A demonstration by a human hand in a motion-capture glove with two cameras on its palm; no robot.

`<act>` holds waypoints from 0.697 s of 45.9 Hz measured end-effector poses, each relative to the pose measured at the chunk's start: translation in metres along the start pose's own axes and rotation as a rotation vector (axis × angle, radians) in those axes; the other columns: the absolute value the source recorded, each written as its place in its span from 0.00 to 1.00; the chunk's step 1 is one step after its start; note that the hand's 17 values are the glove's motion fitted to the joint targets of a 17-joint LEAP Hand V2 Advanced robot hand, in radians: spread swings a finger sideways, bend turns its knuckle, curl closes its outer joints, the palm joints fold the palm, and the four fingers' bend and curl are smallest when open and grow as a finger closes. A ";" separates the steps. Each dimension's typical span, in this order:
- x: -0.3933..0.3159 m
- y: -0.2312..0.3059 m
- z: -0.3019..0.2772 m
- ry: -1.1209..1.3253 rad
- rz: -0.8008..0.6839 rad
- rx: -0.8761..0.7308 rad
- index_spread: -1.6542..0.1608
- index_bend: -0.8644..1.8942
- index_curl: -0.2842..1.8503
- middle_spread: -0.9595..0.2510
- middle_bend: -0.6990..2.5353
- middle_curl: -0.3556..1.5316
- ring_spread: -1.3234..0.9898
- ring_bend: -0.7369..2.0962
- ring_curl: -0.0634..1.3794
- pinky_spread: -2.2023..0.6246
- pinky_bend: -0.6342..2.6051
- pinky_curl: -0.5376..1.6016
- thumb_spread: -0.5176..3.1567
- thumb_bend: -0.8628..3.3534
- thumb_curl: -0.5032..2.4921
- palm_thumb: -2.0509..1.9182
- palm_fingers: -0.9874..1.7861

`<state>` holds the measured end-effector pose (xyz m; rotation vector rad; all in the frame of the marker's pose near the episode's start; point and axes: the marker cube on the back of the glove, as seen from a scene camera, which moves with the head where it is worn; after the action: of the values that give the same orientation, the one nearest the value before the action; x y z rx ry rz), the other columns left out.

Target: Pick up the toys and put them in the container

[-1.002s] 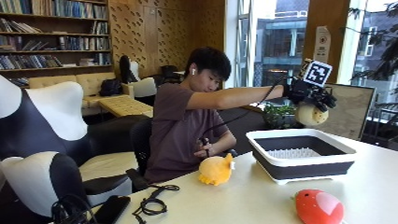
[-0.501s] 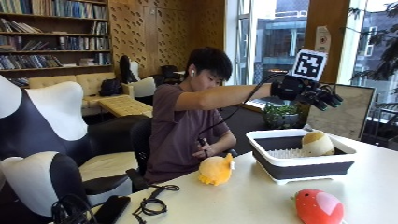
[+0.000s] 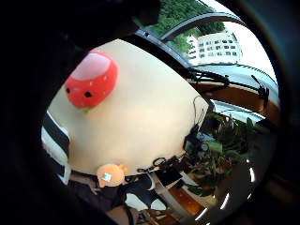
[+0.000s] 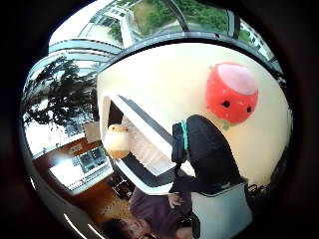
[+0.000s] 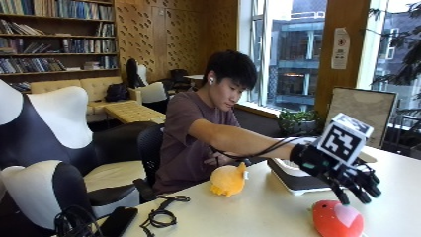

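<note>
In the outside view my gloved right hand [image 5: 345, 178] hovers just above a red strawberry toy [image 5: 337, 220] on the cream table [image 5: 263, 212]; its fingers [image 5: 363, 186] are spread, point downward and hold nothing. The strawberry also shows in both palm views [image 3: 91, 79] [image 4: 232, 92]. An orange plush toy [image 5: 228, 179] [image 3: 111, 175] lies near the person's side of the table. The white, dark-rimmed container [image 5: 297, 181] [image 4: 144, 144] stands behind my arm, partly hidden by it. A cream round toy [image 4: 117, 141] lies inside it. A gloved finger [image 4: 209, 149] crosses the thumb side view.
Black cables [image 5: 160, 217] and a dark phone [image 5: 118, 222] lie at the table's near left end. White and black chairs [image 5: 46, 148] stand to the left. A potted plant [image 5: 299, 121] sits behind the container by the window.
One second ago my hand held the cream toy above the container; it let go and the toy now lies inside. My hand has since dropped down over the strawberry toy.
</note>
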<state>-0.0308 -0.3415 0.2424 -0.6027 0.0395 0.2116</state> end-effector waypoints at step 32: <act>0.019 -0.010 0.037 -0.109 -0.059 0.215 0.71 0.47 0.30 0.56 0.43 0.41 0.43 0.61 0.47 0.68 0.50 0.45 0.40 0.26 0.40 0.70 0.72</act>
<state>-0.0111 -0.3250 0.2761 -0.3766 -0.0597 0.1802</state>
